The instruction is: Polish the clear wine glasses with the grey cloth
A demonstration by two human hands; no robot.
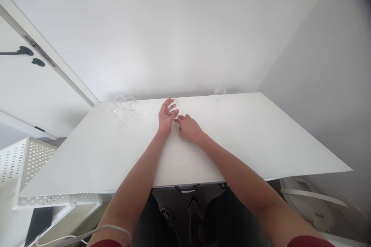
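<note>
Near the far middle of the white table, my left hand curls around the bowl of a clear wine glass. Its fingers lie behind the bowl and the thumb in front. My right hand is at the lower part of the same glass, its fingertips closed at the stem or base. The glass looks upright; much of its stem and foot is hidden by the fingers. At the far left of the table stand several more clear stemmed glasses, close together. One single glass stands at the back right.
A white wall rises behind the table. On the left are a door with a dark handle and a white perforated rack. A white rounded object sits below the table's right side. A pale cable crosses my left forearm.
</note>
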